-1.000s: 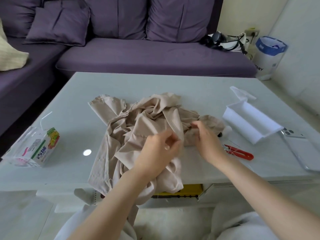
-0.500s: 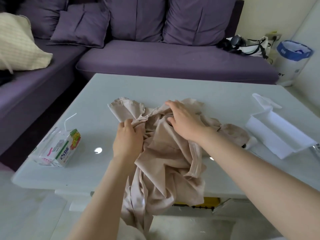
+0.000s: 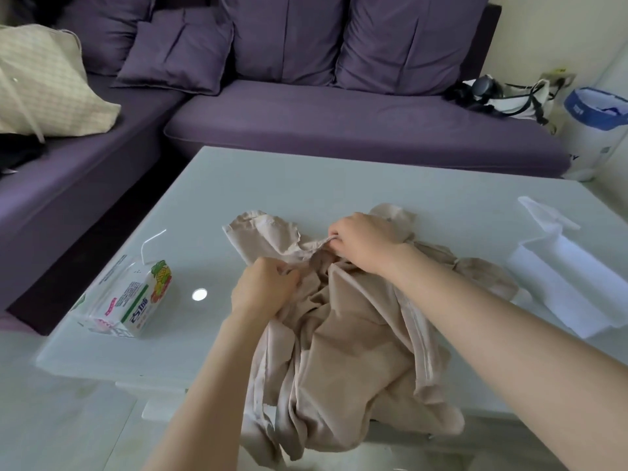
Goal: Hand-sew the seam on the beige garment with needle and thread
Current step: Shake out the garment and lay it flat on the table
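A: Where is the beige garment (image 3: 343,334)?

B: Crumpled on the pale table (image 3: 272,185), toward the near edge. Part of it spills over that edge and hangs down in front of the person.

A: And the 2 hands?

B: Both are on the cloth. The left hand (image 3: 263,288) is curled closed, pinching a fold near the garment's upper middle. The right hand (image 3: 362,241) reaches farther across — its fingers are bent and gripping a narrow bunched edge of fabric between thumb and fingertips.

A: How near are they to each other?

B: Close, with a short stretch of gathered, darker-looking fabric running between the 2 grips.

A: Can you make out a needle or thread?

B: I cannot tell; anything that fine is too small to pick out in the folds.

A: What else sits on the table?

B: To the left, well apart from the garment, a small drink carton (image 3: 136,300) with a fruit picture lies on its side, a bent straw sticking up from it. To the right, an open white plastic box (image 3: 571,287) with its lid tipped back.

A: Behind the table?

B: A purple sofa (image 3: 339,124) with cushions, a cream bag (image 3: 44,83) at its left end, and a white bin with a blue rim (image 3: 594,130) at far right.
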`<state>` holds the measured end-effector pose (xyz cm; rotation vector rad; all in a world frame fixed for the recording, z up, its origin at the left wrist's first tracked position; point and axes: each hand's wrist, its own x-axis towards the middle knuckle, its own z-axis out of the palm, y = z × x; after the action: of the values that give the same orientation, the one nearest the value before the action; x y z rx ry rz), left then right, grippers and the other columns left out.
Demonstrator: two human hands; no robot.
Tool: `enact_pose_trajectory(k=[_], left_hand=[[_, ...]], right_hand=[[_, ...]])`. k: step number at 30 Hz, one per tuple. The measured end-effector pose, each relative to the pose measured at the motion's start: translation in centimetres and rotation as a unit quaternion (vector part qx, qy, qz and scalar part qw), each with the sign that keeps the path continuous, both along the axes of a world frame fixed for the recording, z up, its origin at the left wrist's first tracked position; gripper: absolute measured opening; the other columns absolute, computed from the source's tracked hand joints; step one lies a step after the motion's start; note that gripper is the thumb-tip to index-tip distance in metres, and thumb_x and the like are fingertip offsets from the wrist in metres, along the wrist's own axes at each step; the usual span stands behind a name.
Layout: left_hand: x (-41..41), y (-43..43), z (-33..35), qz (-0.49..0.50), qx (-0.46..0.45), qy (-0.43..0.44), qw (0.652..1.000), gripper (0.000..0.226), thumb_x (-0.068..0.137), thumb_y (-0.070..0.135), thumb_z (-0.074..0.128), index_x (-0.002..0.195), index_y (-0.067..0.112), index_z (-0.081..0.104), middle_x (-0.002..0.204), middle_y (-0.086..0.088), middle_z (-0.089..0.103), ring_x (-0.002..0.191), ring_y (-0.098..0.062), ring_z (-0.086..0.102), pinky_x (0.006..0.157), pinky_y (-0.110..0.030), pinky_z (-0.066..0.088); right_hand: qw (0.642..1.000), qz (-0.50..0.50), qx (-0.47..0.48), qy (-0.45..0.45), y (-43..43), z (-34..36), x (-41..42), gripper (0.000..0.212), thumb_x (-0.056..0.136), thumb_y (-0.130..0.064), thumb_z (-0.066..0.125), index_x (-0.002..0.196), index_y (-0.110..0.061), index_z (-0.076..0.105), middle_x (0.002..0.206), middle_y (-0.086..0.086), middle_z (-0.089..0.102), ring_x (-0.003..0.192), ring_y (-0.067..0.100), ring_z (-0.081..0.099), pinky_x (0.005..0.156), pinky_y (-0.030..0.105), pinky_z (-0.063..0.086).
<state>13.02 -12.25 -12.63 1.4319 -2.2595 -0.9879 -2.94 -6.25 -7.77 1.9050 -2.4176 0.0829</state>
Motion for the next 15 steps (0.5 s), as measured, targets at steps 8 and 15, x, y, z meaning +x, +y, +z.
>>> enact_pose_trajectory(k=[8,15], left_hand=[[-4.2,-1.0,6.1,-0.042,0.045,0.13,0.99,0.04,0.099,0.027,0.045,0.063,0.011,0.042,0.057,-0.001,0.035,0.056,-0.017,0.032,0.049,-0.026,0.023],[-8.5,-1.7,17.9,-0.079,0.021,0.319,0.944,0.025,0.1,0.024,0.038,0.09,0.02,0.062,0.062,0.007,0.047,0.061,-0.014,0.042,0.051,-0.022,0.033]], right_hand=[[0.981,-0.093,-0.115,-0.124,0.3,5.2,-1.5,0.041,0.1,-0.018,0.03,0.062,-0.012,0.042,0.075,0.007,0.049,0.08,0.027,0.047,0.068,0.033,0.031],[0.905,-0.098,-0.252,-0.329,0.1,13.5,-2.7,0.036,0.103,-0.027,0.027,0.075,-0.029,0.049,0.091,0.0,0.055,0.094,0.023,0.046,0.078,0.03,0.031]])
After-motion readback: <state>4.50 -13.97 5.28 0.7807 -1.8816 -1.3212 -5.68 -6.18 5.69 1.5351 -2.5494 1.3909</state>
